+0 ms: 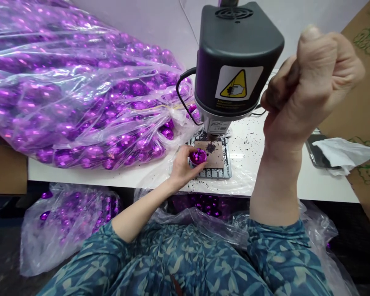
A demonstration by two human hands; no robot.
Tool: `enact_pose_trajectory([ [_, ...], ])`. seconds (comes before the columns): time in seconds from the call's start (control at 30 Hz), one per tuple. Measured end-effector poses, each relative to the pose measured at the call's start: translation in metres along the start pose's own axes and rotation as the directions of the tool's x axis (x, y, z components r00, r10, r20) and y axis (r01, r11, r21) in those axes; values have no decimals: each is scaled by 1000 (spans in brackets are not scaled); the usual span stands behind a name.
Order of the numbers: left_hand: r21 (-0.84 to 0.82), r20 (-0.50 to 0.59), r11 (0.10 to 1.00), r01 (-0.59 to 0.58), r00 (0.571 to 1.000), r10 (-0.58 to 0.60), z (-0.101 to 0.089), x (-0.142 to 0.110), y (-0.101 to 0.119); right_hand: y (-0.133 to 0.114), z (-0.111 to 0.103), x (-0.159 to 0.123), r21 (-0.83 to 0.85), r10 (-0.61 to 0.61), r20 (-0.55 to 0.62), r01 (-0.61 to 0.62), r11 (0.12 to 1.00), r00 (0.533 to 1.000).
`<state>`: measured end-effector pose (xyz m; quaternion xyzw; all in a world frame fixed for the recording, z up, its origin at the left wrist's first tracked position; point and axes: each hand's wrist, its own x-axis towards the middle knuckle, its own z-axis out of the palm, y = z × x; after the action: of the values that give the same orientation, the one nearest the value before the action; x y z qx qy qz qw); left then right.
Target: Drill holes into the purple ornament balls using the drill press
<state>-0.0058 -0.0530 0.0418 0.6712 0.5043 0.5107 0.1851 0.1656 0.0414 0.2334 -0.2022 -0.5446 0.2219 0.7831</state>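
My left hand [181, 164] pinches a shiny purple faceted ball [198, 156] and holds it on the brown pad [214, 158] of the press base, just in front of the dark debris under the spindle. My right hand [308, 88] is raised high at the right of the dark grey drill-press head [234, 61], clenched in a fist round the machine's lever [291, 74], which is mostly hidden by the fingers. A yellow warning label [236, 86] faces me on the head.
A big clear plastic bag of purple balls [64, 94] fills the left of the white table [314, 185]. More bagged balls [70, 213] lie below the table's edge. Crumpled white tissue [342, 154] and cardboard [364, 102] sit at right. Dark shavings speckle the tabletop.
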Motion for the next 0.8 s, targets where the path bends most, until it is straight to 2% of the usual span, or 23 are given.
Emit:
enact_pose_trajectory([
  [0.03,-19,43,999,39,998,-38,-7,2,3,1,0,-1,16,-5,-12,5,1000,1000],
  [0.07,-50,134,995,80,988,-73,-13,4,6,1,0,-1,31,-11,-22,12,999,1000],
  [0.1,-83,268,990,114,959,-88,-20,4,9,2,0,-2,41,-18,-27,19,999,999],
  [0.13,-108,423,985,133,903,-76,-25,4,12,2,0,-1,51,-31,-34,33,998,999],
  [0.17,-120,559,984,133,828,-44,-29,2,14,3,0,-1,57,-40,-36,42,997,999],
  [0.2,-122,648,985,121,761,-13,-33,1,14,3,0,-1,58,-41,-36,43,997,999],
  [0.23,-117,675,988,99,737,6,-36,0,12,3,0,-1,59,-38,-38,40,997,999],
  [0.27,-107,643,991,74,766,12,-39,0,7,2,-1,-1,61,-33,-45,36,997,998],
  [0.3,-87,552,995,54,834,3,-42,3,0,2,-1,-2,64,-32,-47,35,997,998],
  [0.33,-50,417,998,38,909,-14,-45,9,-10,1,-1,-2,69,-33,-50,36,997,998],
  [0.37,13,261,999,29,965,-31,-49,17,-21,1,0,-3,73,-31,-51,35,997,998],
  [0.4,108,118,994,30,992,-43,-52,28,-32,0,0,-4,85,-35,-59,40,996,998],
  [0.43,233,18,972,45,999,-50,-56,40,-44,0,0,-5,98,-33,-65,40,994,997],
  [0.47,365,-36,927,86,996,-78,-59,53,-55,-1,1,-5,110,-31,-74,39,993,997],
  [0.57,647,-23,728,228,960,-280,-59,86,-78,-3,1,-7,110,-14,-83,23,994,996],
  [0.67,744,31,619,251,912,-408,-49,101,-83,-6,-1,-8,41,15,-54,-13,999,998],
  [0.8,777,66,597,199,917,-392,-34,95,-77,-6,-3,-9,51,3,-37,-1,999,999],
])
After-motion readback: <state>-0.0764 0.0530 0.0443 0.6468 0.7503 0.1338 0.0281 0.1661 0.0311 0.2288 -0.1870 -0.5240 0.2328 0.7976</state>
